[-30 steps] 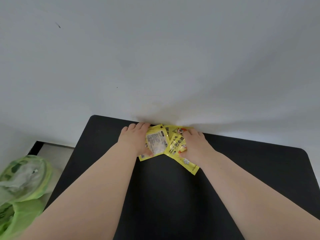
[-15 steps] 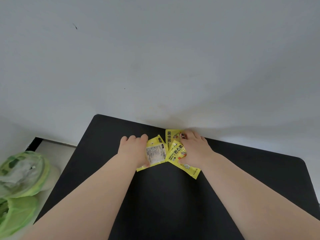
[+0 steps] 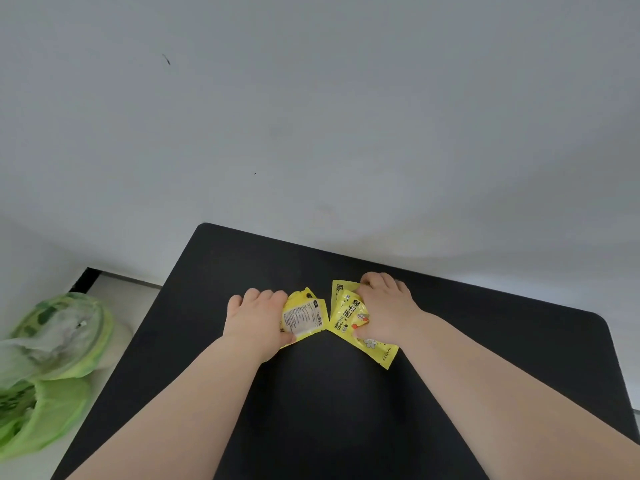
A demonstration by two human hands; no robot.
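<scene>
Several small yellow sachets lie on a black table (image 3: 311, 403), split into two groups. My left hand (image 3: 254, 318) grips the left group of sachets (image 3: 304, 317), whose top one shows a white printed label. My right hand (image 3: 384, 313) holds the right group of sachets (image 3: 349, 318), fingers curled over their far edge and thumb on the printed front. A narrow strip of bare table separates the two groups. Parts of the sachets are hidden under both hands.
A white wall (image 3: 311, 116) rises right behind the table's far edge. To the left, below the table, stands a bin lined with a green plastic bag (image 3: 52, 355) on a pale floor. The table's rounded right corner (image 3: 599, 323) is near.
Both hands have drawn the sachets toward me, away from the wall. The overlapping pile has parted into a left and a right group.
</scene>
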